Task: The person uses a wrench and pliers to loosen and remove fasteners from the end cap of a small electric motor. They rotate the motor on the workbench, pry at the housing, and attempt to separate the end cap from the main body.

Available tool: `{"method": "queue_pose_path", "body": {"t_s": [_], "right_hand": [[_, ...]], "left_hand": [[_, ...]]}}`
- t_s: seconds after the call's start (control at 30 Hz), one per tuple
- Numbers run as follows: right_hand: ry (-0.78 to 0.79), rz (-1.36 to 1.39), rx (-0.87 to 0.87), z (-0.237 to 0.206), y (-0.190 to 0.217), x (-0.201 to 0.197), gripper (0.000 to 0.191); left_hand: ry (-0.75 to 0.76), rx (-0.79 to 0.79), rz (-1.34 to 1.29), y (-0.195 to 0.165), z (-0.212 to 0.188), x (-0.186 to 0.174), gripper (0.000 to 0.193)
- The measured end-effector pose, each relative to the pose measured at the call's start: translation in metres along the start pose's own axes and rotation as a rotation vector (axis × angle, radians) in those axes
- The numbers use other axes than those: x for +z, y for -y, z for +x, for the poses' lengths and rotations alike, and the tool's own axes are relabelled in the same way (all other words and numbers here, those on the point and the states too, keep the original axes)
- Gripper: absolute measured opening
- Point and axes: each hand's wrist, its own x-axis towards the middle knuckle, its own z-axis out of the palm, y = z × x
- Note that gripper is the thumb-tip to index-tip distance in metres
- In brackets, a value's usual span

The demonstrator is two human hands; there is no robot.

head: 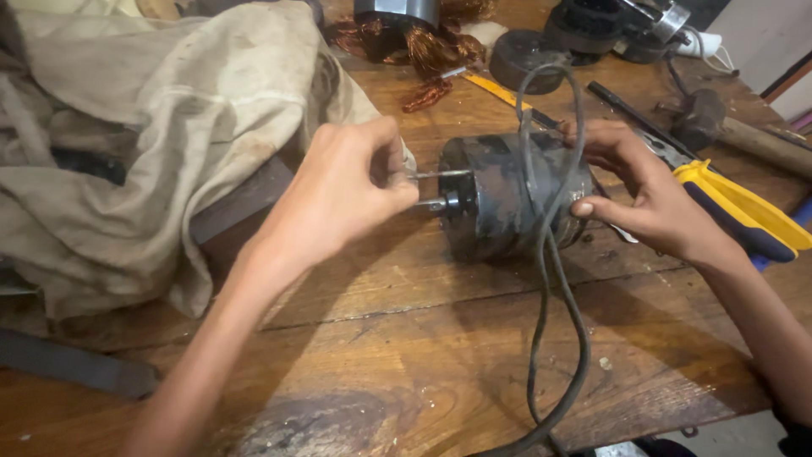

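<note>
Head view: hands (pixel 338 190) (pixel 643 190) grip dark cylindrical motor (pixel 507 199).

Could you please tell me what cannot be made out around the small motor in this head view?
- Left hand fingertips: curled closed around the long bolt, whose head they hide.
- Motor far end: covered by the right hand.
- Black cable: cut off by the bottom edge.
- Pliers jaws: behind the right hand.
- Under the cloth: hidden.

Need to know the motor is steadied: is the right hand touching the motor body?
Touching. The head view shows the right hand with its fingers pressed on the far end of the dark motor.
</note>
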Motion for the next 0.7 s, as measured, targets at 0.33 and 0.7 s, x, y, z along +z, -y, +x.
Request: {"method": "queue_pose_path", "body": {"t_s": [0.33,0.7], "right_hand": [[0.018,0.014,-0.079,-0.002,0.001,-0.001,0.071],[-0.034,0.142,-0.047,-0.002,-0.004,0.003,0.092]], "left_hand": [[-0.161,-0.027,0.217,-0.022,-0.022,-0.073,0.016],[-0.442,0.327,0.046,-0.038,-0.029,-0.056,0.010]]}}
